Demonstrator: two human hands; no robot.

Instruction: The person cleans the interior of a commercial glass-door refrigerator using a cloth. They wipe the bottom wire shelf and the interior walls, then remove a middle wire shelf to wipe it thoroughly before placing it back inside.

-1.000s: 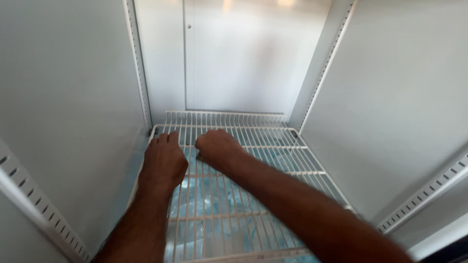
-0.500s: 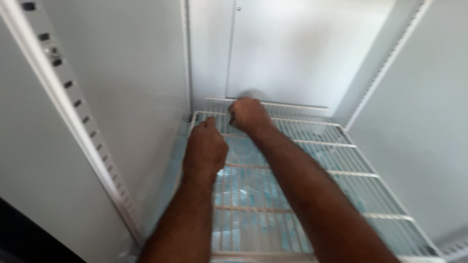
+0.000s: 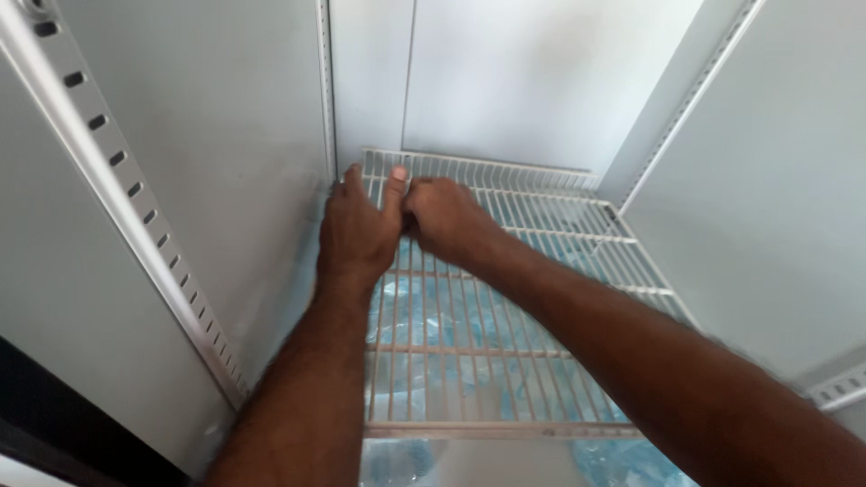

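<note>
1. We see both hands inside a white fridge cabinet, resting on a wire shelf (image 3: 505, 298) at its rear left corner.
2. Left hand (image 3: 356, 234): palm down on the shelf, fingers (image 3: 347, 194) curled over the wires close to the left wall (image 3: 225, 135). The thumb points up toward the shelf's raised back edge. The fingers look bent round the wire, but we cannot tell whether they truly grip it, since the fingertips are hidden under the hand.
3. Right hand (image 3: 446, 221): closed into a loose fist, knuckles up, lying on the shelf just right of the left hand. Its fingers (image 3: 417, 200) touch the left thumb. We cannot tell what, if anything, sits inside the fist.
4. The shelf lies flat, spanning the cabinet from the left wall to the right wall (image 3: 776, 198). Its raised back edge stands just beyond the fingertips, against the back panel (image 3: 541, 81).
5. Below the fingers, seen through the wires, lie clear plastic packs (image 3: 433, 316) with a bluish tint; their contents are too blurred to tell.
6. A slotted rail (image 3: 126, 180) runs down the left wall, well apart from the fingers, nearer the camera. A second rail (image 3: 327, 81) stands in the rear left corner, just above the left fingers.
7. Both forearms reach in from the bottom of the view.
</note>
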